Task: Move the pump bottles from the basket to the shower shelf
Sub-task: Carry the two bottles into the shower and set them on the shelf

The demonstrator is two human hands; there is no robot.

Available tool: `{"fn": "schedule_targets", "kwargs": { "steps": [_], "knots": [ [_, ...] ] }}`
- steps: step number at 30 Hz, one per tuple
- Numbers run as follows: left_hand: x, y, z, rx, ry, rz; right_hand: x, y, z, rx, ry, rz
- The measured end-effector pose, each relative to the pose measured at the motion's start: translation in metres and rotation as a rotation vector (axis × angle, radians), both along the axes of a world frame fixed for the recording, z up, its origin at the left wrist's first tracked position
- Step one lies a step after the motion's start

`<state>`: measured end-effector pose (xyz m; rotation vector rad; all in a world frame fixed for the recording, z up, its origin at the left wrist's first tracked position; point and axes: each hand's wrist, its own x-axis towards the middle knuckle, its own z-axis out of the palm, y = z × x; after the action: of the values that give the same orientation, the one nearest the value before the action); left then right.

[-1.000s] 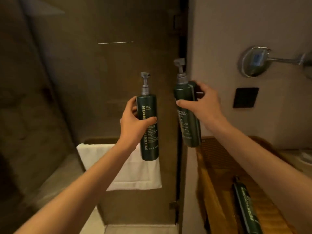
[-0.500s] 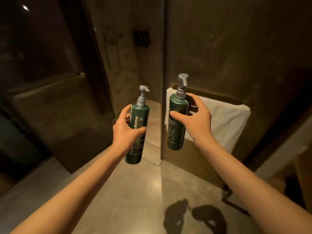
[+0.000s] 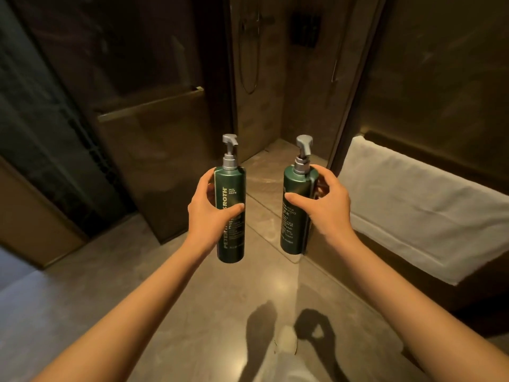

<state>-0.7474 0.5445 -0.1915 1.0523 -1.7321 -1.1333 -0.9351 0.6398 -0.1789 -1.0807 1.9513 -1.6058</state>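
My left hand (image 3: 210, 209) grips a dark green pump bottle (image 3: 230, 188) with white lettering and a grey pump, held upright. My right hand (image 3: 326, 205) grips a second dark green pump bottle (image 3: 296, 188) of the same kind, also upright. Both are held out in front of me at chest height, side by side and apart, facing the open shower stall. The basket and the shower shelf are out of view.
The shower opening (image 3: 275, 92) lies straight ahead between a glass door (image 3: 143, 128) on the left and a glass panel (image 3: 429, 78) on the right. A white towel (image 3: 424, 210) hangs on the right panel's bar. A hose (image 3: 249, 51) hangs inside.
The view has swung left, away from the wooden counter and wall mirror, to face the shower opening. Both hands still hold their bottles, which have come level with each other.
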Motion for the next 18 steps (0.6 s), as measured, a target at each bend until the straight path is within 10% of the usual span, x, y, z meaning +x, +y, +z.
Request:
{"fn": "schedule_targets", "kwargs": {
  "steps": [18],
  "knots": [
    [-0.173,-0.261,0.030,-0.090,0.041,0.048,-0.172,-0.280,0.030,-0.095,0.033,0.055]
  ]
}}
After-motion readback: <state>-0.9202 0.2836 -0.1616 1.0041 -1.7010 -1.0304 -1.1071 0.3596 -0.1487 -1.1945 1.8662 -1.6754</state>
